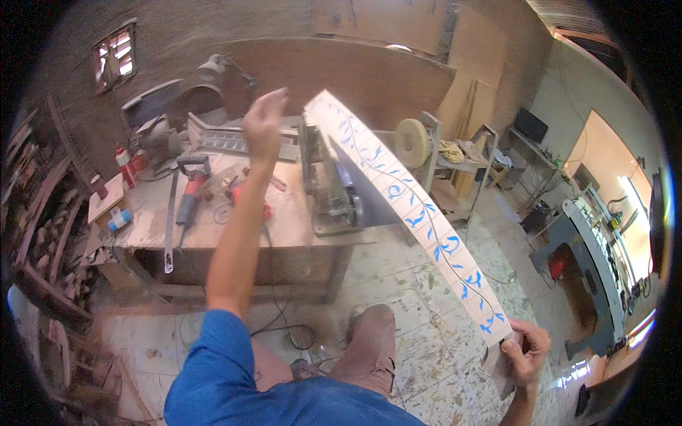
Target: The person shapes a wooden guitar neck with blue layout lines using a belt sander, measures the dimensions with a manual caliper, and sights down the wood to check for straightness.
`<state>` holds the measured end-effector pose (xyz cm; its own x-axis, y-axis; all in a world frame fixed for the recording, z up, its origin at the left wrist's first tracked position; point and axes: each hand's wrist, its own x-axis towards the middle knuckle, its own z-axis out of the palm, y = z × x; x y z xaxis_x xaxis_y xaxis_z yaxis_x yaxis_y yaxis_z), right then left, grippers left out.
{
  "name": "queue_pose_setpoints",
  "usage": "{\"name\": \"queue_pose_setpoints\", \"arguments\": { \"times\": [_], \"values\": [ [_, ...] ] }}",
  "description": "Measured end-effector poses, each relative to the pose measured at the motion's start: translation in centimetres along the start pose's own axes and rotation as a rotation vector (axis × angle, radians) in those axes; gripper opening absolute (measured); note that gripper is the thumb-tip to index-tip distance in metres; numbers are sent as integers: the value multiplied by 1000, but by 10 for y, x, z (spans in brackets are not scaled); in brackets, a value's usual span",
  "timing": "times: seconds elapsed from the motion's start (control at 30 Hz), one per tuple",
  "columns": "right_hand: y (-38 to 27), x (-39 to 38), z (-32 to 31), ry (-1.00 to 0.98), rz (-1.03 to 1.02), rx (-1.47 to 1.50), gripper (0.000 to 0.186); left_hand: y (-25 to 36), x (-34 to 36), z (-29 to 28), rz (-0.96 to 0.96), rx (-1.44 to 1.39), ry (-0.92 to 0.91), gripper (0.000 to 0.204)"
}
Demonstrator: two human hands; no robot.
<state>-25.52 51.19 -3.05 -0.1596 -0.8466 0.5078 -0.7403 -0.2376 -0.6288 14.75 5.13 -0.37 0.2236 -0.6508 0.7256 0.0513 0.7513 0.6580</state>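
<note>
Your right hand pinches the blue-patterned strip at lower right; with your blurred left hand seemingly open, empty, its unheld end could dip.

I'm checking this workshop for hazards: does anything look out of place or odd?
Yes: a dark cable hangs from the workbench and lies looped on the tiled floor near the person's legs, where it might trip someone. The strip in the right hand shows no obvious damage.

Head-worn fisheye, left of pair — faces down and ahead; left hand, right hand near — workbench beyond.
</note>
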Motion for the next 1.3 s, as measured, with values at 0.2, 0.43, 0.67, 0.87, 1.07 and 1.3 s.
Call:
{"name": "queue_pose_setpoints", "arguments": {
  "times": [0.2,0.43,0.67,0.87,1.07,1.3],
  "values": [
    [82,-50,129,-169,664,1130,39,27,-146,-52,-365,-719,-125,72],
    [80,-80,250,-836,993,1317,54,48,-217,-126,-478,-536,53,65],
    [150,-36,262,-1040,480,587,82,61,-254,-135,-475,-598,95,75],
    [232,-17,270,-798,346,130,33,46,-291,-90,-524,-666,-82,43],
    [282,-27,290,-347,421,-233,42,48,-349,-7,-433,-582,-386,33],
    [312,-76,370,-100,611,-115,47,27,-394,64,-281,-387,-691,22]
  ]
}}
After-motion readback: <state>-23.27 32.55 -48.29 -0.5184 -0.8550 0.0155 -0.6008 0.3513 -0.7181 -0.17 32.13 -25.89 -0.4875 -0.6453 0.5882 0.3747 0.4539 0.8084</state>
